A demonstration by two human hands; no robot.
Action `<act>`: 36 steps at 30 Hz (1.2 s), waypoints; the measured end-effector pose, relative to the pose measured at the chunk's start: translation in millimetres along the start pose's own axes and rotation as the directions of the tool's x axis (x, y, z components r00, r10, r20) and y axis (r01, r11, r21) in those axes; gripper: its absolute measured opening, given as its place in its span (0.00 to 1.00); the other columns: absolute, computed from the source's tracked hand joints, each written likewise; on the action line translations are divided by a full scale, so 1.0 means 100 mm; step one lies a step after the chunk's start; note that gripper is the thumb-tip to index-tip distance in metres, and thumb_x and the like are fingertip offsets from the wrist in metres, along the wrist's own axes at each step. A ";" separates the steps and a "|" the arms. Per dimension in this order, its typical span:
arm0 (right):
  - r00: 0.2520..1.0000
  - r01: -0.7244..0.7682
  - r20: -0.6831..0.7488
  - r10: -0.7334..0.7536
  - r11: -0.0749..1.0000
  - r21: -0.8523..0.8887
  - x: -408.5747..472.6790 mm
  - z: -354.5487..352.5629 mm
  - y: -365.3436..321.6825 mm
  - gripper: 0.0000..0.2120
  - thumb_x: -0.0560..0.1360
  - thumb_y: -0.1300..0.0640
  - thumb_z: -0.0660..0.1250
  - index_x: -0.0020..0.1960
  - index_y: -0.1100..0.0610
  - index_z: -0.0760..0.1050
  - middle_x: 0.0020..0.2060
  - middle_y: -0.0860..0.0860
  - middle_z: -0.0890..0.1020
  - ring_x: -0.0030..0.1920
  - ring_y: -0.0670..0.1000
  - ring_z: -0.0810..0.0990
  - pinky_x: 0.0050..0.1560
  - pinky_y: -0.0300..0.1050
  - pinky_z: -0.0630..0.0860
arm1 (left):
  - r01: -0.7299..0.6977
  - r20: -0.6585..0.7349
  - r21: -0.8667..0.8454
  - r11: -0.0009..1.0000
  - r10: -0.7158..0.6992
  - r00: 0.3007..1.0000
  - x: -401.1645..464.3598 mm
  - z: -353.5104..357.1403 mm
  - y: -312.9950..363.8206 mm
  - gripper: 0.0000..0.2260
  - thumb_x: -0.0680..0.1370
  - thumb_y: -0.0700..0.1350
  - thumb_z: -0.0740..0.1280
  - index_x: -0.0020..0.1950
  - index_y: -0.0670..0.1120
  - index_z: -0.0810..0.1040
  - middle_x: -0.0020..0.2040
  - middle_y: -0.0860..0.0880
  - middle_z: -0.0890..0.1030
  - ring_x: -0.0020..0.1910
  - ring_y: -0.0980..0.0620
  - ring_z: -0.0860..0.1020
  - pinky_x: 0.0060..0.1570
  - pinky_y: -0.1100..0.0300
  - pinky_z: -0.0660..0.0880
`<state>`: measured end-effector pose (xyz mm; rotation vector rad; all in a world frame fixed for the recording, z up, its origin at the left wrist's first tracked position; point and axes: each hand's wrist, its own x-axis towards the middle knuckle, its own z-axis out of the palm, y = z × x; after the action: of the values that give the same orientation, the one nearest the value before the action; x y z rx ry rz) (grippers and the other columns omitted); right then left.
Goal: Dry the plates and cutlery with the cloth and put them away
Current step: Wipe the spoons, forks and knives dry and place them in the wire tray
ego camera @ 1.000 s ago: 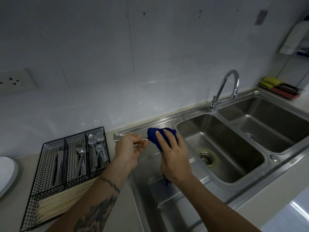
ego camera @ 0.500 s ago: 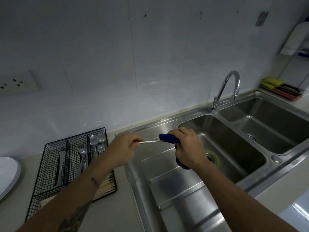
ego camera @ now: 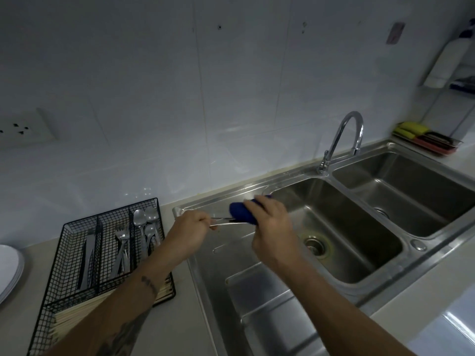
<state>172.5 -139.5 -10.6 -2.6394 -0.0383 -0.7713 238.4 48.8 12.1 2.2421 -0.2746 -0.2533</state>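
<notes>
Over the sink's draining board my left hand (ego camera: 189,233) pinches the handle of a thin metal piece of cutlery (ego camera: 223,220). Its far end is wrapped in the blue cloth (ego camera: 241,213), which my right hand (ego camera: 272,228) grips. Whether it is a knife, fork or spoon is hidden by the cloth. A black wire cutlery tray (ego camera: 74,255) on the counter to the left holds knives (ego camera: 87,258), forks (ego camera: 122,249), spoons (ego camera: 145,226) and chopsticks in separate compartments. Stacked white plates (ego camera: 9,268) sit at the far left edge.
A steel double sink (ego camera: 341,227) with a curved tap (ego camera: 341,140) fills the right side, its ribbed draining board (ego camera: 257,304) below my hands. A tray of sponges (ego camera: 424,140) stands behind the far basin. A wall socket (ego camera: 23,128) is at the left.
My right hand turned from lying flat on the cloth to gripping it round the cutlery, then slid it a little back towards the handle. My left hand keeps its pinch.
</notes>
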 end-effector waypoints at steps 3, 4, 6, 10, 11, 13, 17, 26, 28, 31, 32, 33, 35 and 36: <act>0.997 0.038 0.069 -0.031 0.995 -0.091 -0.20 0.23 0.05 0.36 0.64 0.68 0.76 0.69 0.54 0.72 0.67 0.54 0.75 0.66 0.61 0.72 0.64 0.60 0.73 | 0.075 -0.013 -0.146 0.987 -0.078 0.997 0.01 -0.05 -0.02 0.16 0.80 0.36 0.60 0.37 0.47 0.83 0.31 0.48 0.73 0.34 0.50 0.70 0.35 0.59 0.63; 0.997 0.019 0.078 -0.010 0.994 -0.107 -0.25 0.26 0.13 0.38 0.63 0.68 0.76 0.71 0.54 0.71 0.68 0.55 0.74 0.67 0.62 0.71 0.64 0.62 0.73 | 0.097 -0.014 -0.160 0.982 -0.101 0.995 -0.02 -0.07 -0.06 0.16 0.79 0.36 0.60 0.38 0.46 0.83 0.30 0.49 0.71 0.33 0.51 0.69 0.34 0.59 0.62; 0.994 -0.043 0.099 0.054 0.993 -0.107 -0.31 0.27 0.23 0.39 0.62 0.68 0.76 0.71 0.55 0.70 0.69 0.56 0.73 0.67 0.64 0.71 0.63 0.63 0.73 | 0.128 -0.011 -0.173 0.976 -0.132 0.991 -0.09 -0.08 -0.15 0.15 0.79 0.35 0.60 0.39 0.44 0.83 0.28 0.49 0.70 0.30 0.52 0.67 0.31 0.60 0.60; 0.994 0.071 0.087 -0.062 0.991 -0.116 -0.28 0.24 -0.07 0.38 0.61 0.66 0.77 0.70 0.57 0.72 0.67 0.58 0.75 0.65 0.64 0.73 0.64 0.62 0.73 | 0.156 -0.016 -0.223 0.962 -0.164 0.986 -0.10 0.03 -0.14 0.13 0.79 0.36 0.60 0.39 0.41 0.81 0.28 0.50 0.71 0.30 0.52 0.67 0.33 0.59 0.61; 0.988 0.138 0.085 -0.129 0.984 -0.109 -0.28 0.25 -0.16 0.38 0.60 0.66 0.77 0.70 0.58 0.72 0.67 0.58 0.75 0.65 0.64 0.74 0.65 0.60 0.72 | 0.154 -0.017 -0.260 0.953 -0.163 0.986 -0.08 0.06 -0.10 0.13 0.79 0.35 0.60 0.37 0.41 0.78 0.28 0.49 0.70 0.31 0.51 0.68 0.34 0.58 0.61; 0.979 0.194 0.078 -0.186 0.976 -0.101 -0.24 0.26 -0.23 0.39 0.59 0.65 0.78 0.69 0.59 0.73 0.68 0.58 0.75 0.66 0.64 0.73 0.66 0.59 0.70 | 0.147 -0.019 -0.332 0.932 -0.162 0.987 -0.05 0.10 -0.05 0.13 0.79 0.36 0.60 0.35 0.42 0.75 0.26 0.51 0.71 0.30 0.51 0.68 0.34 0.58 0.61; 0.996 0.077 0.062 -0.070 0.989 -0.129 -0.13 0.27 0.01 0.39 0.59 0.65 0.79 0.69 0.59 0.73 0.67 0.59 0.75 0.66 0.66 0.73 0.70 0.62 0.66 | 0.128 -0.035 -0.306 0.943 -0.146 0.989 -0.10 0.08 -0.15 0.19 0.79 0.35 0.59 0.33 0.48 0.81 0.29 0.52 0.76 0.30 0.53 0.69 0.34 0.59 0.63; 0.981 0.159 0.119 -0.156 0.987 -0.012 -0.04 0.38 -0.13 0.39 0.60 0.70 0.75 0.70 0.58 0.71 0.68 0.57 0.74 0.67 0.64 0.72 0.70 0.63 0.66 | 0.112 -0.087 -0.326 0.939 -0.148 0.985 -0.20 -0.10 -0.32 0.16 0.80 0.36 0.59 0.38 0.46 0.82 0.32 0.45 0.76 0.33 0.50 0.71 0.36 0.60 0.65; 0.990 0.063 0.126 -0.064 0.998 0.015 0.02 0.39 -0.06 0.37 0.60 0.70 0.76 0.68 0.58 0.74 0.66 0.57 0.76 0.65 0.64 0.74 0.66 0.62 0.72 | 0.119 -0.116 -0.300 0.947 -0.160 0.980 -0.26 -0.16 -0.44 0.16 0.79 0.36 0.60 0.36 0.48 0.82 0.35 0.41 0.78 0.35 0.48 0.72 0.38 0.58 0.65; 0.989 0.059 0.128 -0.070 0.995 0.082 0.16 0.49 -0.08 0.35 0.61 0.72 0.74 0.67 0.59 0.75 0.65 0.57 0.76 0.62 0.62 0.76 0.61 0.57 0.76 | 0.174 -0.155 -0.317 0.932 -0.232 0.960 -0.36 -0.33 -0.66 0.17 0.79 0.36 0.59 0.35 0.48 0.81 0.34 0.42 0.76 0.36 0.47 0.71 0.39 0.57 0.65; 0.988 0.075 0.129 -0.089 0.992 0.106 0.22 0.53 -0.13 0.34 0.62 0.73 0.73 0.67 0.59 0.74 0.65 0.57 0.76 0.61 0.62 0.77 0.60 0.56 0.77 | 0.201 -0.173 -0.338 0.919 -0.271 0.947 -0.38 -0.41 -0.76 0.17 0.78 0.36 0.59 0.34 0.48 0.82 0.36 0.42 0.77 0.37 0.47 0.72 0.39 0.56 0.65; 0.986 0.088 0.128 -0.105 0.987 0.132 0.28 0.58 -0.20 0.33 0.64 0.73 0.71 0.68 0.59 0.74 0.65 0.56 0.77 0.60 0.61 0.77 0.60 0.56 0.77 | 0.231 -0.187 -0.351 0.907 -0.310 0.932 -0.42 -0.49 -0.85 0.17 0.79 0.37 0.59 0.35 0.47 0.82 0.36 0.42 0.79 0.36 0.48 0.73 0.38 0.57 0.66; 0.982 0.121 0.123 -0.145 0.976 0.181 0.35 0.66 -0.37 0.30 0.67 0.73 0.70 0.68 0.60 0.74 0.64 0.56 0.77 0.59 0.59 0.78 0.60 0.55 0.77 | 0.277 -0.226 -0.380 0.882 -0.379 0.897 -0.50 -0.67 -1.03 0.16 0.80 0.37 0.58 0.37 0.44 0.81 0.31 0.48 0.77 0.32 0.50 0.72 0.32 0.60 0.65; 0.978 0.135 0.127 -0.164 0.968 0.213 0.37 0.69 -0.46 0.29 0.68 0.73 0.69 0.67 0.60 0.75 0.63 0.55 0.77 0.58 0.58 0.78 0.60 0.53 0.76 | 0.287 -0.259 -0.394 0.873 -0.405 0.877 -0.54 -0.75 -1.13 0.16 0.80 0.37 0.57 0.37 0.44 0.80 0.29 0.49 0.76 0.30 0.51 0.70 0.30 0.60 0.64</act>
<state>232.8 -74.3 -28.3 -2.5106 -0.3422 -0.5872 220.1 189.6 -23.8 1.9257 0.3465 -0.0949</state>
